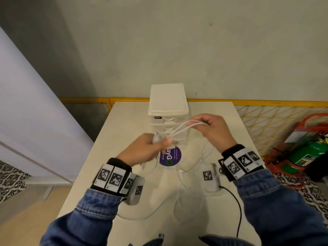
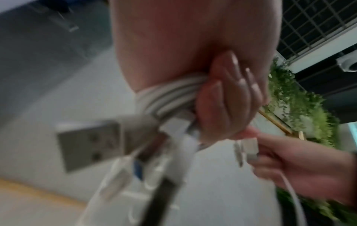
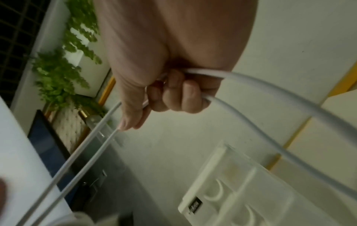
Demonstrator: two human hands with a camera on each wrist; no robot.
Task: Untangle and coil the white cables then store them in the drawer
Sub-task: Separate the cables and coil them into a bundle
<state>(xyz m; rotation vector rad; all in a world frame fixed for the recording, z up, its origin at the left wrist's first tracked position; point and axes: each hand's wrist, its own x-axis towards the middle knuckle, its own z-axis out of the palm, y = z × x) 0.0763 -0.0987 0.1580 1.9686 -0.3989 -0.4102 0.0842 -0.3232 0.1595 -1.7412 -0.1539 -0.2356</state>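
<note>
Holding a bunch of thin white cables (image 1: pixel 179 129) above the pale table (image 1: pixel 124 125), the left hand (image 1: pixel 145 150) curls its fingers (image 2: pixel 222 100) tight around the coiled loops. The right hand (image 1: pixel 211 130) pinches two strands pulled up from it. The small white plastic drawer box (image 1: pixel 167 107) stands just behind, drawers closed. More white cable lies on the table.

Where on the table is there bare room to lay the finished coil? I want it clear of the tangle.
The table is bare left of the drawer unit, and again right of it toward the yellow rail. Crowded: loose white cables sprawl across the near middle around the purple sticker.
</note>
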